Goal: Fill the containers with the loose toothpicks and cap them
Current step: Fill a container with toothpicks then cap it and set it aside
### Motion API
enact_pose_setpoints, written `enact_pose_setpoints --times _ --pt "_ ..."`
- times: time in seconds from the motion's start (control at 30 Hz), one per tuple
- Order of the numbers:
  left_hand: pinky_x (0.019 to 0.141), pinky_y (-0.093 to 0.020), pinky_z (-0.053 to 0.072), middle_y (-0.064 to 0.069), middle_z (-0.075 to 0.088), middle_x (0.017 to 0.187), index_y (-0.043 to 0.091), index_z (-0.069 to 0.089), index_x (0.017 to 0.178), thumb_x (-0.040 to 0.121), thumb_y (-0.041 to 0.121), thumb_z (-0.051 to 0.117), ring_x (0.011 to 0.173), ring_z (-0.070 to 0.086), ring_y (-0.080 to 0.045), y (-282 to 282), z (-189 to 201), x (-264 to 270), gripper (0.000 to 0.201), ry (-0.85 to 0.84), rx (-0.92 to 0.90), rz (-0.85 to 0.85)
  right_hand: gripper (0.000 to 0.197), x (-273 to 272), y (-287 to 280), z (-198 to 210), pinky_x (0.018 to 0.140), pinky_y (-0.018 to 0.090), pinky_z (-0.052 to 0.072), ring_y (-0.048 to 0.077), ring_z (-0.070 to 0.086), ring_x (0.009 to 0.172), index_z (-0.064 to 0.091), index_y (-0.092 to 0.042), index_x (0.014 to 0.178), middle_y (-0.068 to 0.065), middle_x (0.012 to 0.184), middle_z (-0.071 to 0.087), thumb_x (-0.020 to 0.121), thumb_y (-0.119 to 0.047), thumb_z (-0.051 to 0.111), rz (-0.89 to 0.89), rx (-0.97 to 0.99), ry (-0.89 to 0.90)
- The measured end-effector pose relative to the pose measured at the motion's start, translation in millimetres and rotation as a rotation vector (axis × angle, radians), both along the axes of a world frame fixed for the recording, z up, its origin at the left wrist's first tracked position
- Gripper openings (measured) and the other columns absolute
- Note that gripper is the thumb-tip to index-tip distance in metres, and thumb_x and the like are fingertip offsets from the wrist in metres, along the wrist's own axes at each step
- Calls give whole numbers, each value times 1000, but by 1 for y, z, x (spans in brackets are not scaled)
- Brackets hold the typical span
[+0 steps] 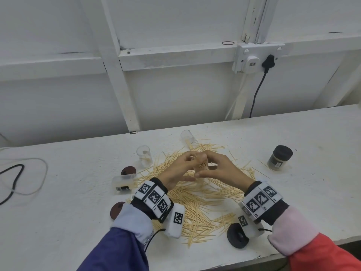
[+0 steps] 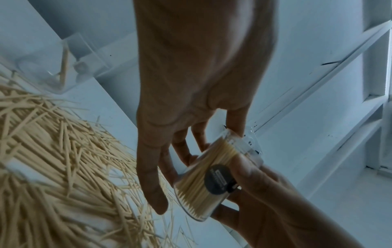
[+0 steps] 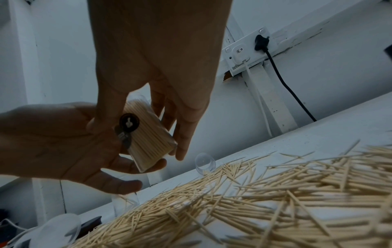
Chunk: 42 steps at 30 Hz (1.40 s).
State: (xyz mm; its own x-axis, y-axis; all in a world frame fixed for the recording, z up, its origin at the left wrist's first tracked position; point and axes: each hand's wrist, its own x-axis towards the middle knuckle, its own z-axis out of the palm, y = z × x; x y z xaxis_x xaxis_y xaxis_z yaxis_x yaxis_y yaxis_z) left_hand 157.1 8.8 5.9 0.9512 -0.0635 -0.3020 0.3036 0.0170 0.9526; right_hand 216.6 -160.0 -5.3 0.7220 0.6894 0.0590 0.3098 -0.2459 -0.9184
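Observation:
A clear container [image 1: 202, 165] packed with toothpicks is held above the loose toothpick pile [image 1: 199, 202] at the table's middle. My left hand [image 1: 190, 167] cups it from the left, fingers under and behind it. My right hand [image 1: 207, 169] pinches it, thumb on the near side and fingers on the far side. In the left wrist view the container [image 2: 203, 181] is tilted, with a round dark label and no cap. The right wrist view shows the same container [image 3: 146, 134] between both hands. An uncapped clear container [image 1: 144, 155] stands upright at the back left.
Two more clear containers lie on their sides [image 1: 188, 136] [image 1: 123, 182]. Dark red caps [image 1: 128, 170] [image 1: 117, 209] lie at the left and a black cap [image 1: 237, 235] near the front edge. A filled, black-capped container [image 1: 279, 157] stands at the right. Cables [image 1: 13, 182] lie far left.

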Motion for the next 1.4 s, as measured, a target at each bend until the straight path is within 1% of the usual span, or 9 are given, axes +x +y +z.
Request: enact_pose_setpoints --times 0.13,0.37,0.57,0.73,0.87,1.03,1.13,1.3,1.4 --pt "87 -42 57 2 63 123 21 58 129 92 57 53 110 63 -20 1 6 -2 51 37 -56 19 46 0 -1 0 90 25 52 -1 60 104 63 -28 117 -17 110 66 75 -33 82 -14 -9 0" --pt "87 -40 57 -7 60 127 19 58 125 87 31 71 109 64 -18 4 2 -5 42 6 -42 2 43 -5 0 -1 90 30 54 3 62 103 64 -26 114 -16 109 66 75 -26 83 5 32 7" --pt "91 -45 56 0 62 125 21 59 126 90 48 61 114 61 -21 1 2 -9 45 25 -44 25 42 -6 -1 -2 91 31 55 4 62 101 63 -24 112 -13 105 67 75 -31 82 -1 20 5" --pt "90 -46 56 -3 62 125 21 60 123 93 34 62 111 62 -21 -1 1 -10 33 25 -21 57 41 -7 -3 -1 93 34 54 4 62 102 65 -25 111 -15 107 66 74 -29 83 -4 27 25" --pt "92 -45 55 0 64 122 22 59 122 91 41 64 106 64 -15 -4 -1 -12 37 -21 86 52 44 -11 -2 -1 92 37 55 5 61 106 65 -25 114 -14 109 66 75 -24 84 25 20 30" --pt "100 -42 50 6 53 135 29 49 134 88 57 59 121 55 -11 -2 -4 -18 55 -75 41 13 43 -7 -1 -4 89 37 54 6 58 100 65 -40 105 -11 109 61 69 -32 86 -151 -16 -80" --pt "107 -42 41 11 44 143 33 45 139 83 62 55 129 44 -6 2 -10 -21 64 -130 89 70 43 -4 -5 -2 87 33 55 11 62 97 68 -29 108 -7 107 66 70 -30 86 -196 12 17" --pt "108 -36 38 15 45 142 33 48 135 92 45 53 129 42 -2 6 -18 -28 44 -180 136 99 43 -1 -7 -2 84 26 53 8 65 94 71 -24 107 -8 102 71 68 -29 87 -195 -38 -2" --pt "107 -34 35 14 45 142 34 47 135 81 33 61 133 38 -5 7 -24 -31 55 -202 241 66 48 -1 -4 -3 82 22 53 3 65 92 72 -23 109 -9 103 71 65 -32 88 -194 -58 -39"
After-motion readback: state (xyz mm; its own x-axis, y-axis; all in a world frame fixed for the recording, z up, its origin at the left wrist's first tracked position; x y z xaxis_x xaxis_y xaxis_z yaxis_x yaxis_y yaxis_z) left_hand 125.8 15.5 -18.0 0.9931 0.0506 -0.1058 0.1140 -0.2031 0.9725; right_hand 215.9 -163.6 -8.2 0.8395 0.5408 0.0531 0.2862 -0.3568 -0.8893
